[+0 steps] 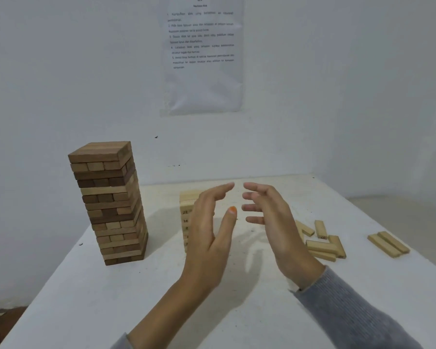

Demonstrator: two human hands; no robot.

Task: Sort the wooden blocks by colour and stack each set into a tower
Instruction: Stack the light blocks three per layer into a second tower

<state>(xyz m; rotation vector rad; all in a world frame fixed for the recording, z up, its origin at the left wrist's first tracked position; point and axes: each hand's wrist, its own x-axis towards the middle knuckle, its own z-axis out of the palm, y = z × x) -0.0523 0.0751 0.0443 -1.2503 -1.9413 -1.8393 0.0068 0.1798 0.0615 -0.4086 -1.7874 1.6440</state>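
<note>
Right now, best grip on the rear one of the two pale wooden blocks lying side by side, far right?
Probably pinch the rear pale wooden block by its two short ends, from above, with the open right hand. It lies flat on the white table and one long side touches the front pale block, so that face is closed off.

The 2 hands are raised, palms facing each other. The left hand (209, 238) has straight fingers and its orange-nailed thumb (228, 222) points upward. The right hand (275, 222) spreads 4 relaxed fingers toward it. The blurred fingertips seem just apart. A grey sleeve (350, 316) covers the right forearm.
</note>
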